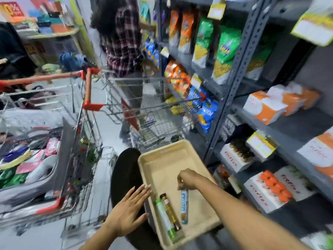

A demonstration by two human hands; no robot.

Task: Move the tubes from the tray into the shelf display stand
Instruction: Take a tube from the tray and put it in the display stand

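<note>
Right hand [186, 178] pinched top of blue-white tube [184, 206] in beige tray [162, 157] | left hand [128, 212] flat, spread, at tray's left rim | green tube [164, 218], amber tube [170, 211] side by side in tray | grey metal shelf [239, 56] right | wire trolley [144, 112] ahead

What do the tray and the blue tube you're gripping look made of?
Tray: probably moulded plastic or pulp, matte beige, with a rounded rim and no gloss. Blue tube, its top end in the right hand: looks like printed glossy plastic or laminate; blur leaves it open.
</note>
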